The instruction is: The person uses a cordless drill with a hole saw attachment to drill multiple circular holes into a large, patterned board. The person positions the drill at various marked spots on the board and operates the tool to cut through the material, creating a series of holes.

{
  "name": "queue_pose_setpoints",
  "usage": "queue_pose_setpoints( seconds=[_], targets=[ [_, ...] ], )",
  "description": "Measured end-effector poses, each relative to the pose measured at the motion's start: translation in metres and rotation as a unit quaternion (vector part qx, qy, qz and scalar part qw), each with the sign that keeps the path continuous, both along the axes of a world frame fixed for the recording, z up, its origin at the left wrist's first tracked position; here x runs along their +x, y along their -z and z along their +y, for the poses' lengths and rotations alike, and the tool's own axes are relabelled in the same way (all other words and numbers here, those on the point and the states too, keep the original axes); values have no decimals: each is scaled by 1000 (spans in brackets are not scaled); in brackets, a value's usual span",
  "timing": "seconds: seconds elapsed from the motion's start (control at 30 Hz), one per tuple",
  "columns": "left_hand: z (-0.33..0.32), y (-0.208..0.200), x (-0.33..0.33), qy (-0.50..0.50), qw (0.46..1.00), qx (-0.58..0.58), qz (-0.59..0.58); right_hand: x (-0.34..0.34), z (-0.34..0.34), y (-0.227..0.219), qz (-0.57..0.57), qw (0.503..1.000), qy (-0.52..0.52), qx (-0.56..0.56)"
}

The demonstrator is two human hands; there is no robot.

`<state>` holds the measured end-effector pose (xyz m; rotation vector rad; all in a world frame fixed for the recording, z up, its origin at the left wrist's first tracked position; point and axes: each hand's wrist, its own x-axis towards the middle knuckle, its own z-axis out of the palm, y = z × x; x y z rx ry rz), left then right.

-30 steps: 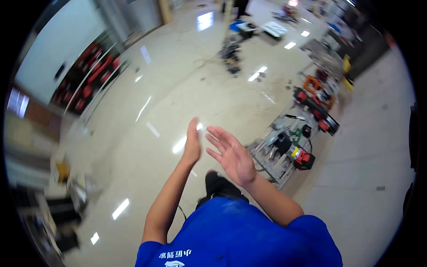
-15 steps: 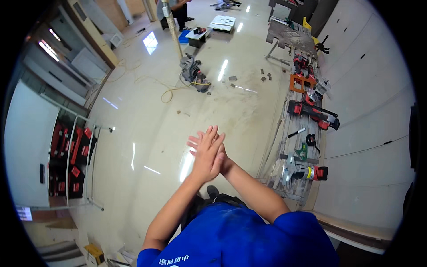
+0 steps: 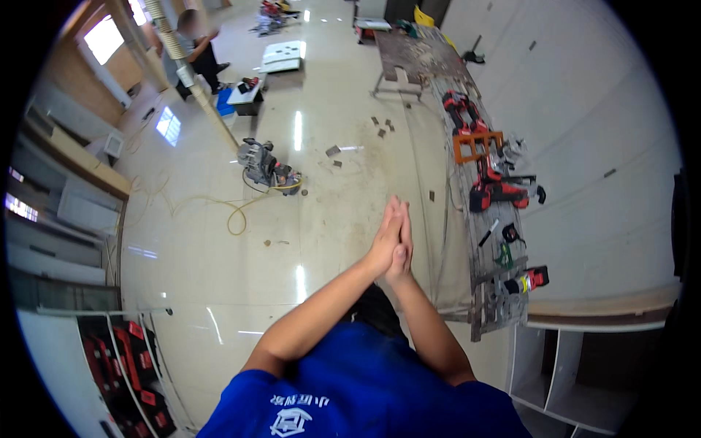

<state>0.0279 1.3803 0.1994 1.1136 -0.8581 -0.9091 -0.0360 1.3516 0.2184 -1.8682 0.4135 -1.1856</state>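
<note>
My left hand [image 3: 382, 247] and my right hand [image 3: 401, 257] are pressed palm to palm in front of my body. Their fingers are stretched out, pointing away from me, and the thumbs lie near each other. No object shows between them, though the palms are hidden. To their right, a narrow bench [image 3: 478, 281] carries several red and black power tools, among them a yellow-banded one [image 3: 527, 279] at its near end. A marker [image 3: 489, 232], a tape measure [image 3: 512, 233] and an orange frame-like piece [image 3: 476, 147] also lie there.
A grey machine [image 3: 264, 166] with a yellow cord stands on the glossy floor [image 3: 219, 270]. Small dark scraps [image 3: 334, 151] lie beyond my hands. A person [image 3: 201, 55] is at the far left. A rack of red and black cases [image 3: 131, 358] stands near left; white shelving [image 3: 569, 365] is near right.
My view has turned, so the bench and machine sit differently in it. My hands have gone from crossed, rubbing-like contact with spread fingers to lying flat together with fingers aligned.
</note>
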Motion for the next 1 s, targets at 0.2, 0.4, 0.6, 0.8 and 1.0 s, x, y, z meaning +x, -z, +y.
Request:
queue_pose_setpoints(
  seconds=[0.2,0.4,0.6,0.8,1.0],
  targets=[
    [-79,-52,76,281,941,-113,-154,-13,-141,187,-79,861,66,498],
    [-121,79,268,115,972,186,-81,16,-151,177,-7,744,82,663],
    [-88,117,370,7,951,309,1,96,-250,173,52,737,12,674],
    [-117,134,452,-206,921,302,132,239,-359,161,222,803,-91,545],
    [-231,177,573,-147,950,266,78,309,-420,167,223,765,-45,603]
  ],
)
